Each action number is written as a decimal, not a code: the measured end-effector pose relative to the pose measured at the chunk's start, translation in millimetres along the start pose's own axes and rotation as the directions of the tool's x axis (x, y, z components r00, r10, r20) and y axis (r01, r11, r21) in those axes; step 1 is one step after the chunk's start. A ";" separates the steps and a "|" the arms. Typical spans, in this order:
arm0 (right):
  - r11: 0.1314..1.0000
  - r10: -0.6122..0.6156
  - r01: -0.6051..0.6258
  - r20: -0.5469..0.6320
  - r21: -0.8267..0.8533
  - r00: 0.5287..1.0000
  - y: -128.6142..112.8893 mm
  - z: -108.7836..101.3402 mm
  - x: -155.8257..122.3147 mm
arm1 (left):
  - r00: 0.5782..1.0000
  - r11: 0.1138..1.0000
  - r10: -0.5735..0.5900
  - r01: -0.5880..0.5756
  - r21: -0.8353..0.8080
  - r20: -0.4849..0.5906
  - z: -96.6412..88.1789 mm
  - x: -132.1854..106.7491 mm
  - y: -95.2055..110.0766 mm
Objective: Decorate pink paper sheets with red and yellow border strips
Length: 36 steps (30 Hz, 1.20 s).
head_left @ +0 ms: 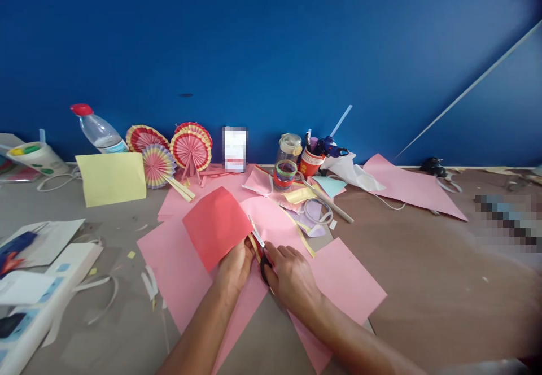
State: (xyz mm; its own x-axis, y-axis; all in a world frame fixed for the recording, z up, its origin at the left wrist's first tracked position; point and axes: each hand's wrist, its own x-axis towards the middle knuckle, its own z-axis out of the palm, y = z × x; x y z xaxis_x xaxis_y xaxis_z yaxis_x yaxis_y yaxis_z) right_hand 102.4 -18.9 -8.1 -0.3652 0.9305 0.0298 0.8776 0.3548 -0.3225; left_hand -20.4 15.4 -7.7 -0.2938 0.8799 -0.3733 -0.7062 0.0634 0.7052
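Note:
My left hand (235,266) pinches the lower edge of a red paper sheet (215,225) and holds it tilted up off the table. Right beside it, my right hand (290,276) grips black-handled scissors (259,245), whose blades point up and left at the sheet's right edge. A thin yellow paper strip (302,236) trails from near the blades. Both hands work above several overlapping pink paper sheets (339,284) lying flat on the brown table.
Along the blue wall stand folded paper fans (190,148), a plastic bottle (99,132), a yellow sheet (112,177), tape rolls (285,173), a jar (289,148) and a cup of tools (311,163). Another pink sheet (410,186) lies right. White packages (38,284) and paper scraps lie left.

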 end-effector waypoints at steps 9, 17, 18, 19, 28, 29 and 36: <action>0.998 0.011 -0.010 0.023 -0.057 1.000 1.3 -1.3 1.9 | 0.998 0.998 -0.062 0.062 -0.029 0.007 -0.3 -2.4 0.6; 0.998 0.001 -0.003 -0.039 -0.056 0.999 7.5 4.5 1.3 | 0.998 0.996 -0.059 0.059 -0.066 -0.008 0.8 0.1 -0.2; 0.999 0.001 -0.003 -0.042 -0.054 0.999 8.0 4.9 1.5 | 0.998 0.996 -0.068 0.068 -0.064 0.015 0.5 0.3 0.6; 0.999 0.000 -0.002 -0.044 -0.052 0.999 8.4 5.2 1.6 | 0.996 0.995 -0.078 0.080 -0.061 0.036 0.1 0.4 1.5; 0.999 0.013 -0.017 -0.078 -0.046 0.997 5.4 3.8 -1.5 | 0.994 0.997 -0.064 0.067 -0.036 0.093 -2.9 2.4 5.2; 0.998 0.014 -0.018 -0.082 -0.054 0.997 5.1 3.4 -1.6 | 0.994 0.998 -0.051 0.054 -0.031 0.092 -2.7 2.5 5.6; 0.993 0.016 -0.033 -0.143 -0.115 0.990 5.0 2.3 -0.7 | 1.000 1.000 0.006 -0.006 0.006 0.021 1.2 2.9 7.0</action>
State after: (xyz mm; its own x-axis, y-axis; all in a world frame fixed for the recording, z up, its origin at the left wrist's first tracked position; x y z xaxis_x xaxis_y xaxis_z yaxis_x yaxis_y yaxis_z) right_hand 106.4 -18.1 -11.9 -0.3026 0.9397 0.1596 0.9192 0.3320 -0.2120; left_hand -25.5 18.9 -3.1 -0.2844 0.8899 -0.3567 -0.7004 0.0612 0.7111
